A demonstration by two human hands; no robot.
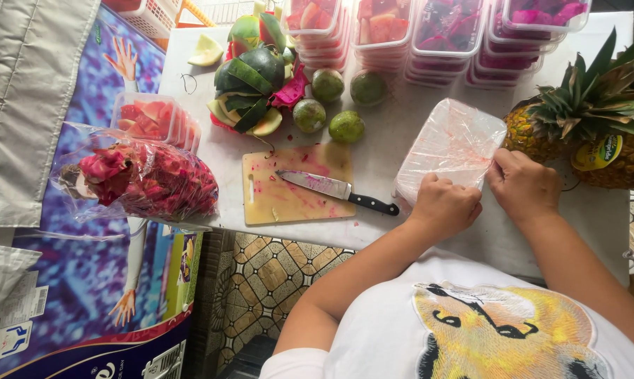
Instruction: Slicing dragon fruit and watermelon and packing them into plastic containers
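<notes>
Looks like a small fruit-selling stall, set up for cutting and packing. White worktop (401, 133) crowded with stacked clear tubs of cut fruit (443, 35), pink and red inside. Stained cutting board (296, 186) with a knife (334, 189) lying across it. Pile of melon rinds (250, 88), a bag of dragon-fruit peels (145, 179), whole pineapples (584, 133) waiting. Patterned tile floor (275, 270) below.
</notes>
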